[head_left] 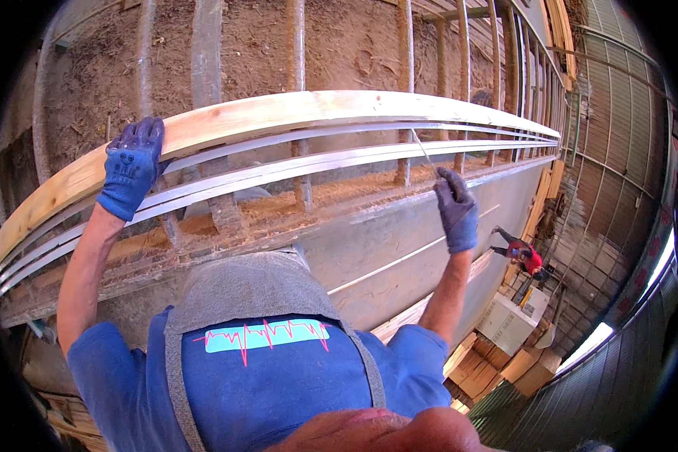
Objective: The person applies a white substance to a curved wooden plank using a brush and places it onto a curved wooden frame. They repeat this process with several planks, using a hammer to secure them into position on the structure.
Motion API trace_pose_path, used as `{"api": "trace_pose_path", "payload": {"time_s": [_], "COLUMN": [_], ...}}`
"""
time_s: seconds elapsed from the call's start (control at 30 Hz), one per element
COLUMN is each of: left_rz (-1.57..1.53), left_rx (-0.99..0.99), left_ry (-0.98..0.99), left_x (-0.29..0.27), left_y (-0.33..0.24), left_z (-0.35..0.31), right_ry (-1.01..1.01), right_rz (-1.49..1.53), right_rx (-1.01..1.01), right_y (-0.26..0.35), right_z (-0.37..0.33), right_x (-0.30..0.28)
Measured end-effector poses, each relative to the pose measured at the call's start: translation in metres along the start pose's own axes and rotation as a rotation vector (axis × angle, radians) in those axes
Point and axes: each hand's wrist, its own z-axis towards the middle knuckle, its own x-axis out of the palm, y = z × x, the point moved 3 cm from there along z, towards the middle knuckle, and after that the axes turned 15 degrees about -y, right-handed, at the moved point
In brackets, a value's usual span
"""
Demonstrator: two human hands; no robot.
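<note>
Hands apart: left hand [131,167], gloved, gripped the long plank [293,113] lying across the metal rails [339,154]. Right hand [457,209], gloved too, pinched a thin rod [425,153] just beside those rails.

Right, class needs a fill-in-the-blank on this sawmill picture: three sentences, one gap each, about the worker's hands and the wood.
1. Both hands wear gloves of the colour ____.
2. The left hand rests on a long, pale wooden ____.
3. The right hand pinches a thin metal rod, while the other person farther off wears a ____ top.

Missing words: blue; plank; red.
</note>
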Motion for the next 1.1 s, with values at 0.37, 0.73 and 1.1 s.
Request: {"api": "trace_pose_path", "payload": {"time_s": [0.37, 0.73, 1.1], "left_rz": [-0.004, -0.051, -0.001], "left_rx": [0.052, 0.052, 0.014], "left_ry": [-0.023, -0.062, -0.034], "left_x": [0.002, 0.001, 0.008], "left_y": [0.003, 0.002, 0.003], "left_z": [-0.003, -0.006, -0.005], "right_ry": [0.600, 0.919, 0.964], "right_rz": [-0.732, -1.187, -0.913], "right_rx": [-0.289, -0.512, -0.140], "right_y": [0.095, 0.113, 0.202], "right_z": [0.161, 0.189, 0.149], "right_x": [0.016, 0.086, 0.121]}}
